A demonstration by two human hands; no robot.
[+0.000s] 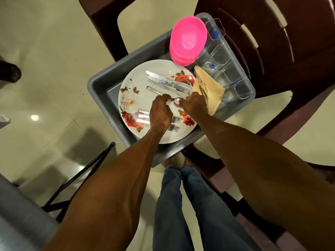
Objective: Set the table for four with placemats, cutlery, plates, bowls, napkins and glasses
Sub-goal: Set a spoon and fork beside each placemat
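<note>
A grey tub rests on a dark chair seat and holds the tableware. In it lies a white plate with red roses, with knives, a spoon and forks on top. My left hand is over the plate, its fingers pinched at the spoon's handle. My right hand touches the spoon's bowl end, beside the folded tan napkins. Stacked pink bowls sit at the tub's far end. Clear glasses lie along its right side.
The dark brown chair has its back at the right. A black folding stand and a grey surface are at lower left. Glossy cream floor tiles surround everything. My legs in blue jeans are below.
</note>
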